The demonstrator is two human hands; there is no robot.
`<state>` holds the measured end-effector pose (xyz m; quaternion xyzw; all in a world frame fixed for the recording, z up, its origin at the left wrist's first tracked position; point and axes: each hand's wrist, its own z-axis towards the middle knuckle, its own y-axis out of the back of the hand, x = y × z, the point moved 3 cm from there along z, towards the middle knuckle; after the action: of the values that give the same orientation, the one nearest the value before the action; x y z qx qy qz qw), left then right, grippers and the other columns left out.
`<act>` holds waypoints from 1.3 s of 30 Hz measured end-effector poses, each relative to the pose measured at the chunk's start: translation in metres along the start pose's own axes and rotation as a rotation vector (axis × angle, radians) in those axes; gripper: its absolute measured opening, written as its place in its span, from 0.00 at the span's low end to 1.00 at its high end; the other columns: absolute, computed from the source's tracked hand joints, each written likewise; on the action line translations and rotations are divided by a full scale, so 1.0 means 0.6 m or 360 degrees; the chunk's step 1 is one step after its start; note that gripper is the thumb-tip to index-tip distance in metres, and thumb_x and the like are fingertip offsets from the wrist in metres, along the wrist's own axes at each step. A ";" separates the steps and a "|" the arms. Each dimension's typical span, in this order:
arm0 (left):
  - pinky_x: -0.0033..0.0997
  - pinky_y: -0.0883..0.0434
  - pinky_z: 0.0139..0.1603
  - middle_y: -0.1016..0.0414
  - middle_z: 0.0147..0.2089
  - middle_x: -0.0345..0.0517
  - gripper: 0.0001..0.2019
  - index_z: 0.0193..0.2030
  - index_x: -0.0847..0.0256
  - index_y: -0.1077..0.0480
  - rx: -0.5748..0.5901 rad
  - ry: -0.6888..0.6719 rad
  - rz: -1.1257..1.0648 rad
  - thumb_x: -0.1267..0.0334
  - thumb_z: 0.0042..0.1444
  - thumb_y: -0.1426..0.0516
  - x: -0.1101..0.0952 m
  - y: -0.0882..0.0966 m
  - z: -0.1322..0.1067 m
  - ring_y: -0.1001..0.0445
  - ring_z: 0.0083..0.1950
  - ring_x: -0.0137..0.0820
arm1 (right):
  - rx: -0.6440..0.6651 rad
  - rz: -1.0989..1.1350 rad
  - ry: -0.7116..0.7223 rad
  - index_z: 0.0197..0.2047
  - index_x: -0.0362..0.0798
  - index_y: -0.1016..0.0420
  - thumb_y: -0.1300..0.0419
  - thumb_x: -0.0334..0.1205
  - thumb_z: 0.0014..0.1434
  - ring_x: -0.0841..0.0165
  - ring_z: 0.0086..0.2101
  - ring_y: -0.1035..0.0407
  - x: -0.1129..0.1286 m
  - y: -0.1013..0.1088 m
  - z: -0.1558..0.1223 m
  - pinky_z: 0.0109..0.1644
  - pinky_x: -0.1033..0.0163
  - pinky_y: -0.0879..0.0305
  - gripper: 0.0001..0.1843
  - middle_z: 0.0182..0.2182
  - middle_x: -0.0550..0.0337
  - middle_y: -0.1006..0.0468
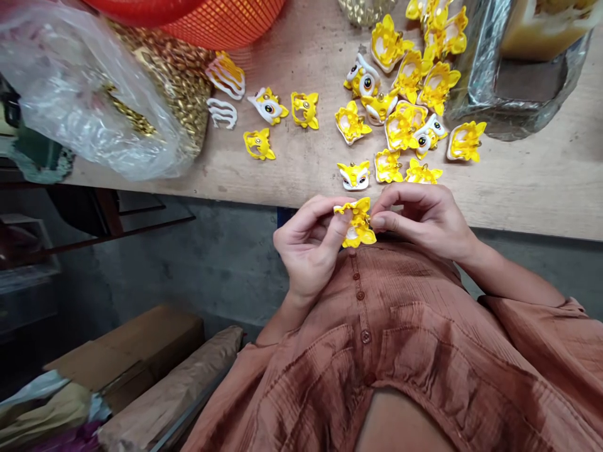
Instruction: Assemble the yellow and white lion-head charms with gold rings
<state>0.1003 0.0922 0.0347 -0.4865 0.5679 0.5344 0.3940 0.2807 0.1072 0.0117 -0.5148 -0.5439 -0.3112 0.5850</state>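
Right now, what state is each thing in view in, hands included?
Left hand: closed on the yellow piece.
Yellow piece: held up, hollow side showing.
Right hand: fingers close together at the piece's edge; whether they grip anything is unclear.
Yellow heads: loose on the table, some hollow side up, some eyes up.
White wavy piece: lying on the table.
Plastic bag: crumpled, gold bits showing through.
Orange basket: only partly in view.

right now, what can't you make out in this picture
Head view: part of the yellow piece, covered by the left hand.
Head view: what, if anything, the right hand pinches, hidden by its fingertips.
Head view: much of the orange basket, cut off by the top edge.
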 end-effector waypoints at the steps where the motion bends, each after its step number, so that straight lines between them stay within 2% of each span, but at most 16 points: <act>1: 0.26 0.28 0.28 0.17 0.38 0.43 0.08 0.42 0.54 0.17 -0.0016 -0.0047 0.0035 0.54 0.62 0.32 -0.003 0.002 0.000 0.24 0.29 0.25 | -0.0014 -0.0047 0.0036 0.34 0.46 0.19 0.26 0.52 0.59 0.72 0.31 0.29 0.003 0.000 -0.001 0.34 0.67 0.30 0.17 0.30 0.60 0.19; 4: 0.27 0.27 0.33 0.17 0.37 0.44 0.08 0.41 0.55 0.16 -0.0059 -0.0170 0.0102 0.55 0.62 0.32 -0.009 0.006 0.000 0.22 0.33 0.27 | -0.0043 -0.0077 0.0084 0.34 0.46 0.19 0.25 0.51 0.59 0.73 0.31 0.30 0.009 -0.001 -0.002 0.32 0.68 0.31 0.17 0.30 0.60 0.19; 9: 0.23 0.29 0.26 0.18 0.37 0.43 0.07 0.42 0.56 0.16 0.0035 -0.0157 -0.0032 0.57 0.62 0.32 0.001 0.004 0.002 0.25 0.28 0.24 | 0.0115 0.0328 -0.0075 0.35 0.45 0.20 0.27 0.53 0.60 0.75 0.26 0.29 -0.015 -0.007 0.004 0.31 0.69 0.28 0.19 0.28 0.63 0.21; 12: 0.20 0.31 0.22 0.18 0.37 0.42 0.06 0.42 0.56 0.16 0.0037 -0.0059 -0.0174 0.58 0.62 0.32 0.010 0.003 0.004 0.27 0.24 0.20 | 0.0101 0.0285 -0.0046 0.36 0.45 0.20 0.29 0.52 0.63 0.74 0.28 0.26 -0.028 -0.007 0.004 0.34 0.68 0.25 0.17 0.30 0.62 0.20; 15: 0.18 0.34 0.16 0.19 0.33 0.40 0.08 0.43 0.57 0.17 0.0088 0.0168 -0.0341 0.57 0.60 0.31 0.015 0.000 0.010 0.31 0.19 0.19 | -0.0051 -0.0106 0.0349 0.43 0.47 0.19 0.29 0.46 0.65 0.70 0.37 0.22 -0.016 0.005 -0.001 0.43 0.64 0.21 0.11 0.37 0.58 0.17; 17: 0.18 0.36 0.13 0.19 0.30 0.39 0.08 0.42 0.58 0.16 0.0204 0.0372 -0.0475 0.58 0.58 0.30 0.015 -0.005 0.015 0.32 0.17 0.20 | -0.0024 -0.0410 0.0736 0.48 0.49 0.18 0.31 0.40 0.67 0.68 0.42 0.21 0.000 0.013 -0.007 0.48 0.59 0.21 0.08 0.42 0.57 0.16; 19: 0.18 0.37 0.12 0.19 0.29 0.39 0.08 0.41 0.58 0.16 0.0335 0.0555 -0.0613 0.60 0.56 0.29 0.014 -0.010 0.019 0.32 0.16 0.20 | 0.0080 -0.0682 0.1021 0.52 0.52 0.18 0.35 0.36 0.69 0.67 0.44 0.21 0.011 0.018 -0.012 0.49 0.56 0.22 0.09 0.43 0.57 0.17; 21: 0.18 0.38 0.11 0.19 0.28 0.39 0.07 0.39 0.58 0.16 0.0433 0.0705 -0.0719 0.61 0.53 0.29 0.014 -0.013 0.022 0.32 0.16 0.21 | 0.0132 -0.0868 0.1156 0.53 0.54 0.18 0.38 0.34 0.71 0.66 0.44 0.22 0.017 0.023 -0.014 0.48 0.55 0.23 0.12 0.43 0.57 0.18; 25: 0.18 0.36 0.14 0.20 0.27 0.42 0.11 0.38 0.61 0.16 0.0567 0.0884 -0.0777 0.57 0.52 0.28 0.018 -0.013 0.022 0.31 0.19 0.22 | 0.0100 -0.1010 0.1251 0.55 0.56 0.18 0.39 0.34 0.71 0.65 0.44 0.23 0.020 0.021 -0.016 0.47 0.53 0.22 0.13 0.42 0.57 0.18; 27: 0.21 0.32 0.18 0.18 0.31 0.46 0.17 0.42 0.62 0.15 0.0582 0.0853 -0.0763 0.49 0.55 0.29 0.020 -0.008 0.019 0.27 0.22 0.24 | 0.0038 -0.1007 0.1252 0.54 0.56 0.18 0.38 0.33 0.70 0.65 0.43 0.23 0.018 0.017 -0.018 0.47 0.53 0.22 0.14 0.42 0.57 0.18; 29: 0.25 0.26 0.22 0.15 0.41 0.51 0.26 0.51 0.61 0.16 0.0562 0.0734 -0.0743 0.42 0.55 0.30 0.022 -0.001 0.015 0.22 0.28 0.29 | -0.0044 -0.0984 0.1218 0.54 0.55 0.18 0.37 0.33 0.69 0.64 0.43 0.23 0.016 0.013 -0.018 0.46 0.53 0.23 0.13 0.42 0.57 0.19; 31: 0.29 0.22 0.27 0.16 0.52 0.53 0.30 0.56 0.58 0.18 0.0543 0.0534 -0.0686 0.43 0.50 0.27 0.023 0.005 0.011 0.18 0.34 0.32 | -0.0106 -0.0958 0.1171 0.54 0.55 0.19 0.37 0.33 0.69 0.64 0.42 0.23 0.013 0.009 -0.017 0.45 0.54 0.24 0.13 0.42 0.57 0.19; 32: 0.30 0.21 0.29 0.17 0.55 0.54 0.29 0.55 0.57 0.18 0.0538 0.0420 -0.0644 0.47 0.49 0.25 0.024 0.008 0.008 0.18 0.35 0.33 | -0.0123 -0.0946 0.1151 0.54 0.55 0.19 0.37 0.34 0.69 0.65 0.42 0.24 0.013 0.007 -0.016 0.45 0.54 0.25 0.13 0.41 0.57 0.20; 35: 0.30 0.19 0.30 0.16 0.51 0.52 0.18 0.50 0.57 0.16 0.0513 0.0194 -0.0549 0.53 0.55 0.27 0.030 0.012 0.001 0.17 0.36 0.33 | -0.0122 -0.0933 0.1105 0.55 0.55 0.19 0.36 0.37 0.70 0.65 0.42 0.25 0.013 0.003 -0.012 0.48 0.53 0.27 0.12 0.41 0.58 0.20; 37: 0.32 0.17 0.31 0.15 0.46 0.50 0.15 0.50 0.56 0.16 0.0489 0.0191 -0.0535 0.53 0.59 0.30 0.034 0.013 -0.002 0.16 0.35 0.34 | -0.0094 -0.0932 0.1063 0.56 0.55 0.19 0.36 0.38 0.70 0.65 0.43 0.25 0.014 0.003 -0.008 0.50 0.51 0.28 0.13 0.42 0.58 0.20; 39: 0.32 0.16 0.32 0.15 0.44 0.49 0.15 0.51 0.56 0.17 0.0484 0.0187 -0.0523 0.53 0.60 0.30 0.035 0.013 -0.004 0.16 0.37 0.35 | -0.0058 -0.0914 0.1029 0.56 0.54 0.18 0.36 0.38 0.70 0.65 0.43 0.25 0.015 0.003 -0.005 0.50 0.52 0.28 0.13 0.42 0.58 0.19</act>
<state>0.0883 0.0867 0.0161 -0.5377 0.5770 0.3419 0.5108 0.2852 0.1065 0.0205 -0.2289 -0.4483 -0.6162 0.6057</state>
